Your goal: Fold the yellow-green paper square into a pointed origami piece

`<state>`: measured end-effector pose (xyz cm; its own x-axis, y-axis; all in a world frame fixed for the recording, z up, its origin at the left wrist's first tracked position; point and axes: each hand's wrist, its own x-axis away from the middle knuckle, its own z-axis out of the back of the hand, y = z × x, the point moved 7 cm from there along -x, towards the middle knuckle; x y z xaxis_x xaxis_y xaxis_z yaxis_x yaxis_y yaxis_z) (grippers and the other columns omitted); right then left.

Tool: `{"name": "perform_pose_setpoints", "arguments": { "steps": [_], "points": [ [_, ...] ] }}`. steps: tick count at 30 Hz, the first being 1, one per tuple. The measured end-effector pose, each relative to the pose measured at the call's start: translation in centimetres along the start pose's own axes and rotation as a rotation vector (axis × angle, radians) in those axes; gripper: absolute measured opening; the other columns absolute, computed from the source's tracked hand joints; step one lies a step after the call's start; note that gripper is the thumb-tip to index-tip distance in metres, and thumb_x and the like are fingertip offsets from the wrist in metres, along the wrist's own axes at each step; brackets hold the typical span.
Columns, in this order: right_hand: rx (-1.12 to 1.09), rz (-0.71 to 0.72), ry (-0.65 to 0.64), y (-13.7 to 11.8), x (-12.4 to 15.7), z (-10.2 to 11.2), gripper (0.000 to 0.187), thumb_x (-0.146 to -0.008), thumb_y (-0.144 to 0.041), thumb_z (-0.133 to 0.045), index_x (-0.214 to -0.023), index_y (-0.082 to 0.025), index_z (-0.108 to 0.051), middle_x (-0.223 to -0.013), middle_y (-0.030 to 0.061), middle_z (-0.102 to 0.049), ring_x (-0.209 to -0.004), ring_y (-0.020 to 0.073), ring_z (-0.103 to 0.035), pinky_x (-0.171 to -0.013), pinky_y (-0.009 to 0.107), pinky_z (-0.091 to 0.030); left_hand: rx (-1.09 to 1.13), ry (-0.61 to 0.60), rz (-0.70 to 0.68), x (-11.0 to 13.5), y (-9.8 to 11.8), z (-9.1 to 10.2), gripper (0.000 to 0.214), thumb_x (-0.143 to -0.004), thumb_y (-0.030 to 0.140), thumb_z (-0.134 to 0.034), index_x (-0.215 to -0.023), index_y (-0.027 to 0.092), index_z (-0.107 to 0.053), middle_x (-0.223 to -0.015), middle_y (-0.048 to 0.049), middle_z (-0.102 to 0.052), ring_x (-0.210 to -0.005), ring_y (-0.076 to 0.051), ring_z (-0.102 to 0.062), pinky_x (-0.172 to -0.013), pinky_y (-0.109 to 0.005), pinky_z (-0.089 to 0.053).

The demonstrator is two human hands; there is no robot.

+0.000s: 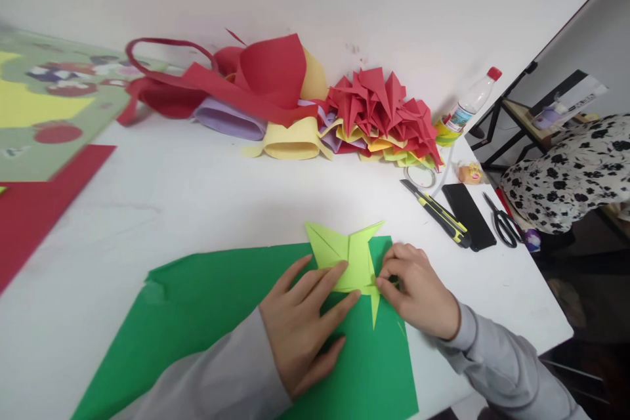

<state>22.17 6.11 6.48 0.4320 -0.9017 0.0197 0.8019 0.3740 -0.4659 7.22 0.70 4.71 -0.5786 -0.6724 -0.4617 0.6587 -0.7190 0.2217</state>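
A light green folded paper figure with pointed tips lies on a large dark green sheet on the white table. My left hand rests flat on the figure's lower left part, fingers stretched out and pressing it down. My right hand is curled at the figure's right edge, its fingertips pinching a fold of the paper. Both arms wear grey sleeves.
Against the wall lies a heap of red, yellow and purple paper and a pile of folded red figures. To the right are a tape roll, a utility knife, a black case, scissors and a bottle. A red sheet lies left.
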Motion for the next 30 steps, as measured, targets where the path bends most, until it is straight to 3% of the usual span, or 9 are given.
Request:
{"name": "perform_pose_setpoints", "arguments": {
  "steps": [7,16,23,30],
  "points": [
    [0.074,0.015,0.021,-0.3,0.1,-0.5,0.014,-0.078,-0.014,-0.07,-0.069,-0.018,-0.06,-0.085,0.0006,-0.058,-0.085,0.0185,-0.052,-0.076,0.034,-0.036,0.026,0.05,0.003,-0.1,-0.1,0.3,0.035,-0.082,0.027,-0.052,-0.113,0.024,-0.069,-0.127,-0.0178,-0.062,-0.103,-0.031,-0.061,-0.104,-0.061,-0.036],
    [0.303,0.107,0.039,-1.5,0.9,-0.7,0.012,-0.088,-0.021,-0.061,-0.077,-0.017,-0.058,-0.088,0.0064,-0.056,-0.082,0.0217,-0.046,-0.072,0.036,-0.034,0.006,0.061,-0.005,-0.1,0.0,0.3,0.035,-0.085,0.026,-0.048,-0.113,0.023,-0.069,-0.127,-0.0179,-0.062,-0.104,-0.03,-0.061,-0.105,-0.059,-0.035],
    [0.387,0.133,0.079,-2.0,0.9,-0.7,0.011,-0.087,-0.022,-0.06,-0.078,-0.017,-0.057,-0.085,0.0068,-0.053,-0.082,0.0233,-0.043,-0.071,0.037,-0.033,0.018,0.046,0.016,-0.1,0.0,0.1,0.033,-0.085,0.031,-0.051,-0.111,0.023,-0.069,-0.129,-0.0155,-0.062,-0.105,-0.029,-0.06,-0.107,-0.058,-0.033],
    [0.402,0.143,0.07,-1.5,0.8,-0.9,0.012,-0.09,-0.022,-0.056,-0.08,-0.016,-0.057,-0.087,0.0074,-0.055,-0.083,0.0237,-0.044,-0.073,0.037,-0.032,0.054,0.049,-0.023,-0.4,0.4,0.2,0.034,-0.086,0.035,-0.053,-0.113,0.02,-0.069,-0.122,-0.0008,-0.07,-0.103,-0.029,-0.055,-0.113,-0.052,-0.024]
  ]
}}
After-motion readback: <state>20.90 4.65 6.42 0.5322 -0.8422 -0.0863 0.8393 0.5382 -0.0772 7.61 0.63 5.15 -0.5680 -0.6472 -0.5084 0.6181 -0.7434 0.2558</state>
